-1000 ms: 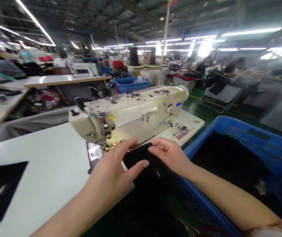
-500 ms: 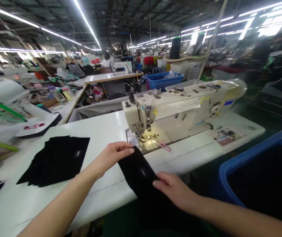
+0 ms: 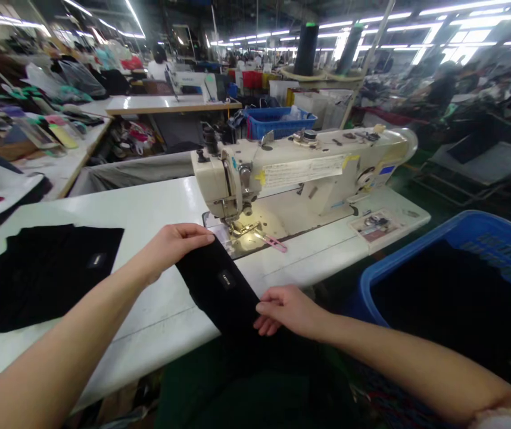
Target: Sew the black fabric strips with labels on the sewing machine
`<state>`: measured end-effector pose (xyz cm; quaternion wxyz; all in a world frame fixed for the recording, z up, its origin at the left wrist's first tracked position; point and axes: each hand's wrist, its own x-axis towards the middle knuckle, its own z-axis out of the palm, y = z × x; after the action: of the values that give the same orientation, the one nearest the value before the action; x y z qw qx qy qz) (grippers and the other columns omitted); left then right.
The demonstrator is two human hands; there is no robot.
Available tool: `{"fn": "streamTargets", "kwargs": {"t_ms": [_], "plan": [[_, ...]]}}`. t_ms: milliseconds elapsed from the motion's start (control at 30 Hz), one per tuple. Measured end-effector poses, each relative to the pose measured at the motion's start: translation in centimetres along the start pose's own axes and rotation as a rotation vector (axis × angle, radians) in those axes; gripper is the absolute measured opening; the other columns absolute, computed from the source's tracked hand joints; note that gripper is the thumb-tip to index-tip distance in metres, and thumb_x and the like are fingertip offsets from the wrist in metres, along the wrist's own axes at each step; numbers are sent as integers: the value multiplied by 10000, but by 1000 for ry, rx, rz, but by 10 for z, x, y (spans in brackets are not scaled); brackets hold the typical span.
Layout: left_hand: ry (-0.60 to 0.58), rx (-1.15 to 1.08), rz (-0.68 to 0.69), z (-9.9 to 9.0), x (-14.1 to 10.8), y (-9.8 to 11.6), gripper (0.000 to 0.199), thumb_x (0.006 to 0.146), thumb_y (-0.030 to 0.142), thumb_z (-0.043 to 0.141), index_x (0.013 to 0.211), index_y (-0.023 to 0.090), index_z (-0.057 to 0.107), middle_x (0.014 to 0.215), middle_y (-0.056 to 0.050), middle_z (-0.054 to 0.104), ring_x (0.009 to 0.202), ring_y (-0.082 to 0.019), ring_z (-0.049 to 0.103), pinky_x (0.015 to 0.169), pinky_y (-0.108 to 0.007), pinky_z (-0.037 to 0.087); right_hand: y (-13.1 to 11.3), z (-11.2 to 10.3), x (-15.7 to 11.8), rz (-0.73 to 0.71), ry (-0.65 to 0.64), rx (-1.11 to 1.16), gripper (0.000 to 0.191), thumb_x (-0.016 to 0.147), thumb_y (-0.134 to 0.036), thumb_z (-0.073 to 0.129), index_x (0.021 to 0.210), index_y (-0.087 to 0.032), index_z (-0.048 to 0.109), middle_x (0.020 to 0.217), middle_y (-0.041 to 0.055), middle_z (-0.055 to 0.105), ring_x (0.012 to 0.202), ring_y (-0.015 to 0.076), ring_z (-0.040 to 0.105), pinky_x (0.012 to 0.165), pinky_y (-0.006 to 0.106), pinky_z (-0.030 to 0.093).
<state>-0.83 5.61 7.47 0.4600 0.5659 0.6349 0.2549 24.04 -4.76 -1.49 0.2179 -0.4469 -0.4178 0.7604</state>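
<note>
A black fabric piece with a small label hangs over the table's front edge, stretched between both hands. My left hand pinches its upper corner, just left of the sewing machine's needle area. At its right edge, my right hand holds the cloth between thumb and fingers. The white sewing machine stands behind the cloth, its lamp lighting the needle plate. Pink-handled snips lie on the machine bed. To the left, a stack of black fabric pieces rests on the table, a label on the top one.
The white table spans the view. At the right stands a blue basket with black fabric inside. Another blue basket and a second sewing table are behind the machine. Dark thread cones stand above.
The view has turned right and down, so the table and machine appear further left and more of the right basket shows. Both hands still hold the cloth; more right-hand fingers show.
</note>
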Motion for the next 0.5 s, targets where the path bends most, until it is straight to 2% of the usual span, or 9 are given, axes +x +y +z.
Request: {"fn": "streamTargets", "kwargs": {"t_ms": [100,167,267,367,433,500], "plan": [[20,18,30,9,12,-3,305,607,475,753,746,202,757,743,-20,757,742,-227,685,685,-308,522,8,5,5,43,-55,-19,401,804,-505,740,789,-144,568,661,21,705,523,120,658,510,222,497],[51,138,139,18,23,-8,244,687,429,689,741,200,754,743,-22,753,745,-228,689,704,-316,531,11,9,6,50,-64,6,414,816,-531,715,817,-147,561,689,33,719,531,128,668,509,227,497],[135,396,371,32,32,-21,233,808,364,601,812,194,761,881,-58,756,848,-252,686,821,-378,537,14,14,7,12,-9,71,448,817,-576,689,855,-151,551,753,60,737,565,139,686,528,239,508],[266,625,654,41,24,-37,264,912,306,536,1009,181,747,1086,-107,717,997,-280,648,916,-445,522,15,15,6,-10,18,88,493,805,-622,673,862,-149,545,786,79,735,584,148,689,542,253,517],[259,743,851,44,15,-47,283,960,254,489,1112,167,712,1148,-119,695,1049,-274,632,933,-451,534,16,15,5,-11,14,52,495,816,-627,654,874,-147,550,782,77,725,588,154,684,549,268,524],[201,788,955,46,9,-55,290,982,221,467,1160,155,687,1170,-118,689,1067,-261,630,941,-442,549,16,14,3,-51,50,-33,440,823,-556,680,932,-146,562,771,50,705,598,155,675,563,279,532]]}}
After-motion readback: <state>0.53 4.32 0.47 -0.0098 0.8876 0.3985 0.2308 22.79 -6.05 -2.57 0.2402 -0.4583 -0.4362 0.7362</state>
